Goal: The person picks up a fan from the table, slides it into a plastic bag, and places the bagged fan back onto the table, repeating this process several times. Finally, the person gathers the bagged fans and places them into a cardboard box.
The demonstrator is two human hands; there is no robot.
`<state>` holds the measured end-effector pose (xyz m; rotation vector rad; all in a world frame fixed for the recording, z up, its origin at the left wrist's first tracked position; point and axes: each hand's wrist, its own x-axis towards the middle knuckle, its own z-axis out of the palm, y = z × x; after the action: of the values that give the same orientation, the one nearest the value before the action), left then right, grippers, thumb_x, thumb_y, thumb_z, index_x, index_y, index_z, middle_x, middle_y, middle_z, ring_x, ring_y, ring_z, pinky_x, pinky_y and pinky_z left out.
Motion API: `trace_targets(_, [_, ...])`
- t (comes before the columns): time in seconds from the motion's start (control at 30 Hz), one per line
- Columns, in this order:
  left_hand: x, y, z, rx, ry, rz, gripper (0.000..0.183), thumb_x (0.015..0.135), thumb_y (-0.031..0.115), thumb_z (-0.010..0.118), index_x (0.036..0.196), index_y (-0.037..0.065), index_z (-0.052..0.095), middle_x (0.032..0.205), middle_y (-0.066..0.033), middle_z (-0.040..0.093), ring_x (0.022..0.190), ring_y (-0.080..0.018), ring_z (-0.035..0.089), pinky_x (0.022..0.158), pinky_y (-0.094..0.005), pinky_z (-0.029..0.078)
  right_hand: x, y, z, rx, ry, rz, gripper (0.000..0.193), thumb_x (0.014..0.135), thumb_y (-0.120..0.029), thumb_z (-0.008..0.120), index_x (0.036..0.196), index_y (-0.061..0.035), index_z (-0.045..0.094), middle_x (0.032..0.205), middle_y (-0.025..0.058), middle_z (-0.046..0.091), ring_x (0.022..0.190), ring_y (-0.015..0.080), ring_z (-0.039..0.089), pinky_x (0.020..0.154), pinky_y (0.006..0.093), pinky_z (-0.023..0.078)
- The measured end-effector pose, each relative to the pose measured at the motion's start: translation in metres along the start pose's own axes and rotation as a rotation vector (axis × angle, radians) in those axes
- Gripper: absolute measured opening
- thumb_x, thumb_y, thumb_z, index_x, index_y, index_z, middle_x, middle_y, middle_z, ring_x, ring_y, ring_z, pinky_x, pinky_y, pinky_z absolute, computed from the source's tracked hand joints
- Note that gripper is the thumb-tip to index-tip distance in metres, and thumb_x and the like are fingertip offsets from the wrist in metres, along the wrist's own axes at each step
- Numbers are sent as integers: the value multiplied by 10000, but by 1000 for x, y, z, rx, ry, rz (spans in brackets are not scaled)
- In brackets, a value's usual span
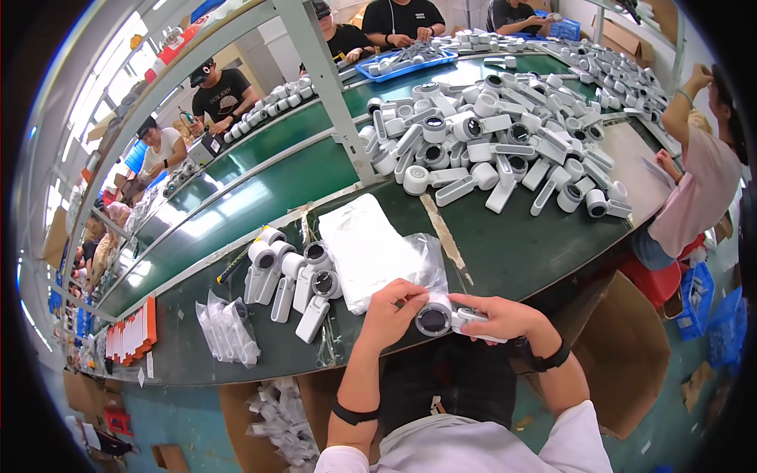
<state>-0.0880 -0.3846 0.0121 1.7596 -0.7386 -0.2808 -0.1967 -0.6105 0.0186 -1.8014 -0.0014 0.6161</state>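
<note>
My right hand (509,319) is wrapped round the handle of a white handheld device with a round, dark-faced head (434,319), just over the table's near edge. At the upper left of that head, my left hand (394,313) has thumb and fingers pinched together; what lies between them is too small to make out. Right behind both hands are a stack of white plastic bags (367,248) and a crumpled clear bag (426,264). To the left of the stack lies a small group of the same devices (314,315).
A large heap of these devices (473,134) covers the table's far right. Bagged pieces (227,329) and orange-and-white cartons (130,339) lie at left. A metal post (327,87) rises beyond the bags. Cardboard boxes (623,355) stand below; a person in pink (698,189) is at right.
</note>
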Motion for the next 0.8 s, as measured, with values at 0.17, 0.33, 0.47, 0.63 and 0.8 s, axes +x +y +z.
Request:
trace_targets(0.17, [-4,0,-5,148,15,28,126,817,4,687,942,4,697,894,-74,657,804,-151,615,712,-265,478,3,-7,17,21,156,74,652,892,-282,621,1474,-173,348,863,96,664,700,194,635,666,313,517])
trace_targets(0.33, [-4,-2,6,157,115,46,133,806,-26,677,936,2,693,897,-89,656,780,-169,624,703,-274,491,9,-2,36,-23,468,-2,627,879,-302,620,1436,-164,366,934,202,672,886,350,659,809,390,496])
trace_targets(0.47, [-4,-2,13,179,205,71,162,795,-53,655,943,6,682,892,-96,653,762,-179,633,708,-278,505,18,3,48,55,534,-7,637,877,-284,628,1438,-164,352,875,179,667,805,294,669,765,381,503])
trace_targets(0.63, [-16,15,24,162,52,146,229,767,-81,601,968,14,654,871,-106,642,752,-192,625,702,-300,504,33,-3,58,427,590,-70,663,898,-205,619,1458,-134,272,764,97,622,617,156,623,513,296,493])
trace_targets(0.8, [-25,14,32,140,-14,105,283,728,-125,549,964,14,624,812,-71,587,771,-169,590,710,-292,486,43,-5,60,782,651,-241,703,924,-183,593,1474,-95,165,927,108,606,605,154,608,475,272,502])
